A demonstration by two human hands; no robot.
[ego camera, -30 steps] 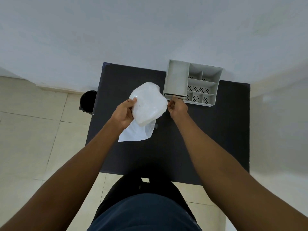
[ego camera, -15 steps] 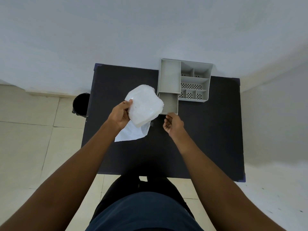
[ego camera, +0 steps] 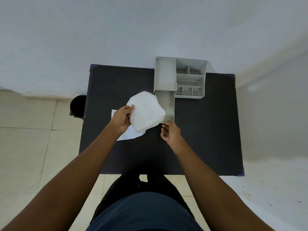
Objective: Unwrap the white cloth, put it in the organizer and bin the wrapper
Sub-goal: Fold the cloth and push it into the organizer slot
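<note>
My left hand (ego camera: 122, 120) grips the folded white cloth (ego camera: 146, 111) by its left edge and holds it above the black table (ego camera: 208, 130). The flat clear wrapper (ego camera: 130, 135) lies on the table beneath the cloth, mostly hidden by it. The grey organizer (ego camera: 190, 77) stands at the table's far edge, and its drawer (ego camera: 166, 104) is pulled out toward me, right beside the cloth. My right hand (ego camera: 170, 132) hovers just in front of the drawer's front edge with curled, parted fingers and nothing in them.
A black bin (ego camera: 77, 105) stands on the tiled floor left of the table. A white wall runs behind the table and another on the right. My legs are at the table's near edge.
My right hand pulled the organizer's drawer out toward me and has let go of it, drawing back a little. My left hand kept hold of the cloth.
</note>
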